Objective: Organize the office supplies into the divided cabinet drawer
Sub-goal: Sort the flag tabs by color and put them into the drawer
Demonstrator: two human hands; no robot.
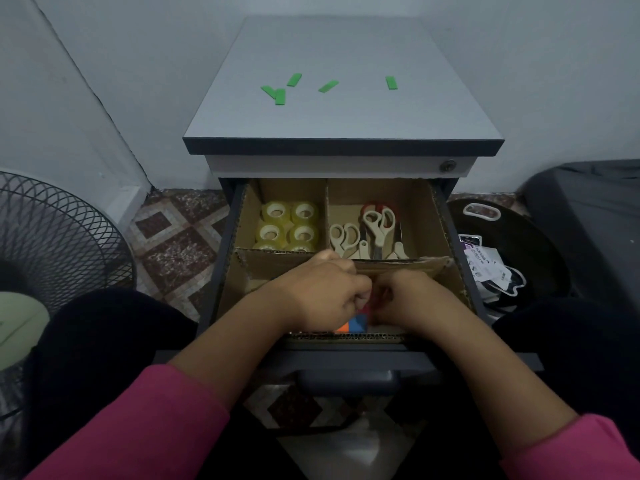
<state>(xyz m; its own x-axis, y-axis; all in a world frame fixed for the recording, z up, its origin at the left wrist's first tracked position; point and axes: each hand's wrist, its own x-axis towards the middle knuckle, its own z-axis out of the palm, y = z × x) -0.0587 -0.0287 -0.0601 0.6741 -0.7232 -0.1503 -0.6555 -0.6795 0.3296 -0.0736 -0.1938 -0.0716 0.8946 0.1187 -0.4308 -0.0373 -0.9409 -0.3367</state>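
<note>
Both hands down in the front compartment of the open cabinet drawer (pixel 228 237), working at a small stack of coloured sticky notes (pixel 355 323).

The left hand (pixel 320 294) and right hand (pixel 403 299) curl together over the notes — whether either grip truly pinches them, I cannot tell. Behind the cardboard divider (pixel 398 263), tape rolls (pixel 289 225) fill the back-left compartment, scissors (pixel 375 232) the back-right. Green strips (pixel 327 86) lie scattered on the cabinet top.
</note>
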